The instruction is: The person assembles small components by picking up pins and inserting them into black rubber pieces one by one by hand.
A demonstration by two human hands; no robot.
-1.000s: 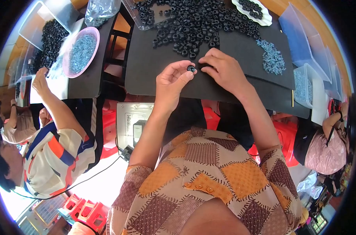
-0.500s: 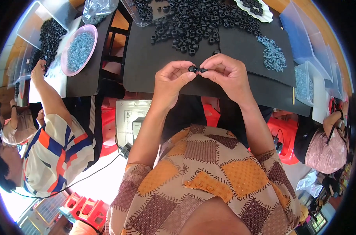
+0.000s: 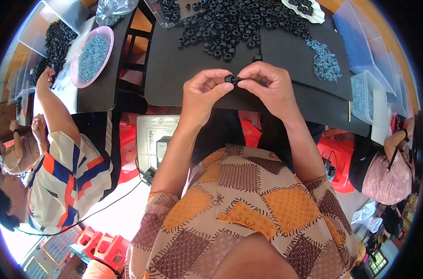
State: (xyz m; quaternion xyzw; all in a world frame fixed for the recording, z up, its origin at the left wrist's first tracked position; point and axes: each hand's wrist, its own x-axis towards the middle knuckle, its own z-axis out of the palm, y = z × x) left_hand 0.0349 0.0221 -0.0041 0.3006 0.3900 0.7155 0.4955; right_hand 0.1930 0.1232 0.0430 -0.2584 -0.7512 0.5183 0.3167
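Note:
Over the near edge of the dark table, my left hand point(image 3: 198, 95) pinches a round, shiny black part point(image 3: 229, 79) between thumb and forefinger. My right hand point(image 3: 271, 90) grips a small black piece point(image 3: 239, 79) the same way, mostly covered by the fingertips. The two pieces meet end to end; whether one sits inside the other I cannot tell. Beyond my hands spreads a heap of black ring-like parts point(image 3: 221, 32). One loose black part point(image 3: 257, 58) lies just past my right fingers. To the right is a pile of small clear bluish pieces point(image 3: 326, 64).
A clear plastic tub point(image 3: 362, 100) stands at the table's right edge, and a white scalloped dish point(image 3: 316, 16) at the back. Leftward, another table holds a pink-rimmed bowl point(image 3: 75, 76) of bluish pieces. A person's hand point(image 3: 45, 78) reaches towards black parts there.
My right hand has brought the small black piece leftward against the round part, closing the small gap between them. The neighbour's second hand has risen.

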